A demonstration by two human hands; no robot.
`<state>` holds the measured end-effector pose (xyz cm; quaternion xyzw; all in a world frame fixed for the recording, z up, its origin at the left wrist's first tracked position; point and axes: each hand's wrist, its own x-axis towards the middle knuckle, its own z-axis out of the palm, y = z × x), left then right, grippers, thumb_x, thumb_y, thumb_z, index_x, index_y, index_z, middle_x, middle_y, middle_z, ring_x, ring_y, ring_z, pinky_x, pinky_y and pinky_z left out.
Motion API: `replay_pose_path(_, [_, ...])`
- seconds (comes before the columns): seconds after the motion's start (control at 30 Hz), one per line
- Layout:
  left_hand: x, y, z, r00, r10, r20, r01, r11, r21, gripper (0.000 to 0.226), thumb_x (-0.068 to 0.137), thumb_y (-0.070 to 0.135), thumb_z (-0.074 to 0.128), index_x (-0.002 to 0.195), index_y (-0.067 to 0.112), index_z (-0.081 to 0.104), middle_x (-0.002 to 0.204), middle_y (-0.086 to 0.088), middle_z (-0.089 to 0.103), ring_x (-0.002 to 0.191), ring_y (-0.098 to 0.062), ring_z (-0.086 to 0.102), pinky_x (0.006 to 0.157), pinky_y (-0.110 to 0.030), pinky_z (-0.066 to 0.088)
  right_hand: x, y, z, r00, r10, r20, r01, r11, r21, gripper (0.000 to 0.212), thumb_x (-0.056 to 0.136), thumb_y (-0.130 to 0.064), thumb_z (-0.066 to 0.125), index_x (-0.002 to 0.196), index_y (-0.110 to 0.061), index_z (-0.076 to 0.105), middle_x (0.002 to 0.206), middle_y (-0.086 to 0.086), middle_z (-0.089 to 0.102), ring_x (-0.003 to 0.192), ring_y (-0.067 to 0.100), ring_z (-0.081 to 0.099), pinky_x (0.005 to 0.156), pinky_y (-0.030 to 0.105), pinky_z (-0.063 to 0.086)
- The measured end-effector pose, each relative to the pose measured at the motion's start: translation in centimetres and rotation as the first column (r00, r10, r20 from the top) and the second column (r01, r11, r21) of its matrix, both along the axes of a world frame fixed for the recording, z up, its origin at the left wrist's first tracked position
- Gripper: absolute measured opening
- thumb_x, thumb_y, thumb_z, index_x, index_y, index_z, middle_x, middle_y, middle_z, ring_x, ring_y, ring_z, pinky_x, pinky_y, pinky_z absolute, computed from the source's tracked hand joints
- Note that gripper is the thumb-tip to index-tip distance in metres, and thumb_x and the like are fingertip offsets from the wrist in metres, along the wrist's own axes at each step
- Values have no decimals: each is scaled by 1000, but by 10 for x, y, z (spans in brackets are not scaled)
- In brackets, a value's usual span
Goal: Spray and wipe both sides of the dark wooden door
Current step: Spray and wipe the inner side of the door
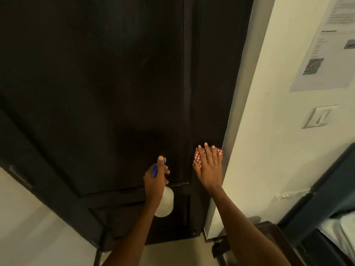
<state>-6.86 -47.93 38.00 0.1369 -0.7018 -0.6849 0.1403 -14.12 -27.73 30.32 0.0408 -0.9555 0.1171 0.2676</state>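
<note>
Two hands are seen, one cloth, one spray bottle and one door.

The right hand point(208, 168) is laid flat, fingers straight and close together, and is pressed on a folded cloth point(199, 157) of red-and-white checked fabric. The cloth is held against the right stile of the door, just beside the door's edge and the pale wall corner.

The left hand point(155, 182) is closed around the neck of the spray bottle point(166, 203). The thumb is raised along the top of the blue plastic trigger head point(154, 170), and the remaining fingers are curled round the neck and trigger. The bottle body is rounded, white and translucent; whether any liquid is contained cannot be told. The nozzle is directed at the door panel, just left of the cloth.

The dark wooden door point(115, 83) fills most of the view. Its surface is smooth and matt, with a large recessed panel above, a smaller one below, and raised vertical moulding on the right.

On the cream wall point(259, 150) to the right, one printed paper sheet point(326, 45) and one white rectangular switch plate point(319, 116) are fixed. At the lower right, a dark frame point(307, 212) with white fabric point(343, 227) within it is partly seen.
</note>
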Motion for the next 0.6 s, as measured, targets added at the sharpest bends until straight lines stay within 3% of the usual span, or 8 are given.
replay_pose_path(0.3, [-32,21,-14,1000,28,-7,-28,1000,-5,56,84,64,48,99,14,69,82,-7,71,64,-14,63,50,-18,49,-16,0,-18,998,31,-51,-35,996,-81,72,98,-53,35,159,-23,14,167,9,16,154,33,9,122,59,11])
replay_pose_path(0.47, [-49,29,-22,1000,20,-21,-20,1000,11,54,84,63,50,100,16,70,82,-7,70,66,-13,64,52,-23,50,-28,-3,-20,996,52,-67,-60,991,-120,89,93,-47,56,160,-30,0,167,8,10,155,30,1,123,58,4])
replay_pose_path(0.6, [-62,33,-22,999,1,-40,0,1000,23,50,88,60,49,102,17,70,82,-7,70,67,-13,64,53,-24,50,-38,1,-20,993,67,-92,-80,986,-144,100,88,-42,72,160,-31,3,167,8,6,155,25,-9,122,53,-5])
